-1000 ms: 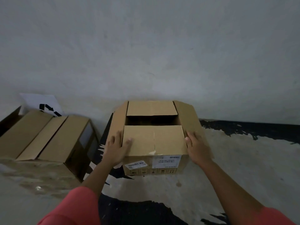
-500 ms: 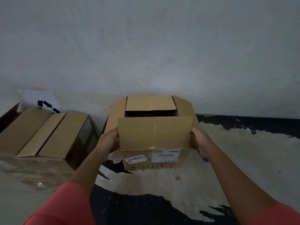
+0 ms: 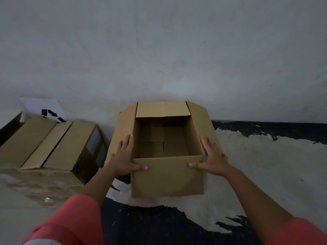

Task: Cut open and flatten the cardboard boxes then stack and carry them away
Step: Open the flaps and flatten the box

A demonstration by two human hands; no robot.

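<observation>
Box (image 3: 167, 175) sits on the floor against the wall, its top flaps spread outward so the empty inside shows. Left hand (image 3: 124, 157) lies flat and open along the box's left side flap, thumb hooked over the near flap; right hand (image 3: 211, 156) mirrors it on the right flap. Neither grips anything; the palms seem to press the flaps down and out, probably readying the box for flattening. Left of the box, another box (image 3: 47, 144) lies on its side.
</observation>
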